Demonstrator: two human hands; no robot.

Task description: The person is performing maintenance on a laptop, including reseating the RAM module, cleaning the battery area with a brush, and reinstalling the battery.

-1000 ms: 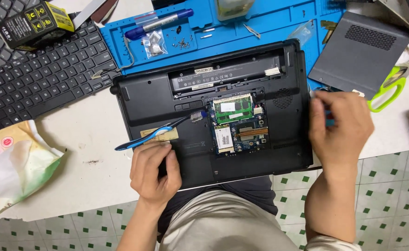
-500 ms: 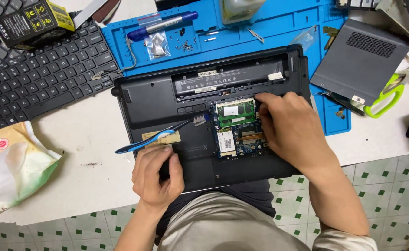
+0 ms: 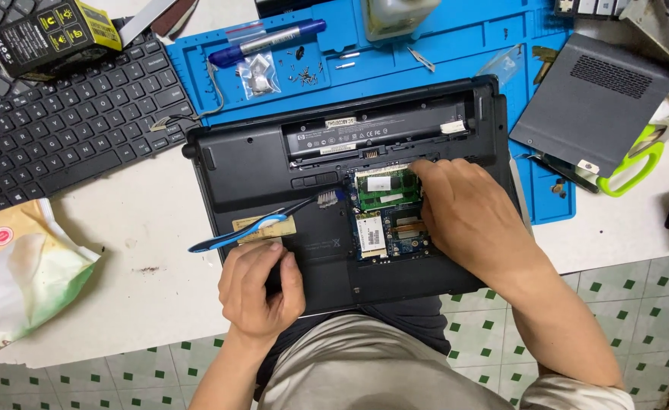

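A black laptop [image 3: 258,163] lies upside down on the white table, its bottom hatch off. Green memory and circuit boards [image 3: 384,190] show in the opening. My right hand [image 3: 467,216] rests over the right side of that opening, fingertips touching the edge of the green memory board. My left hand [image 3: 258,288] presses on the laptop's near left part, fingers curled, holding nothing that I can see. A blue and white toothbrush [image 3: 262,225] lies across the laptop just above my left hand, bristles pointing at the boards.
A blue work mat [image 3: 456,45] behind the laptop holds a pen [image 3: 266,42], small screws and a clear bag. A loose black keyboard [image 3: 61,129] lies at left, a grey cover panel [image 3: 596,99] at right, a crumpled plastic bag [image 3: 15,273] near left.
My right hand has moved left from the laptop's right edge onto the open compartment and settled on the memory board. My left hand has stayed put.
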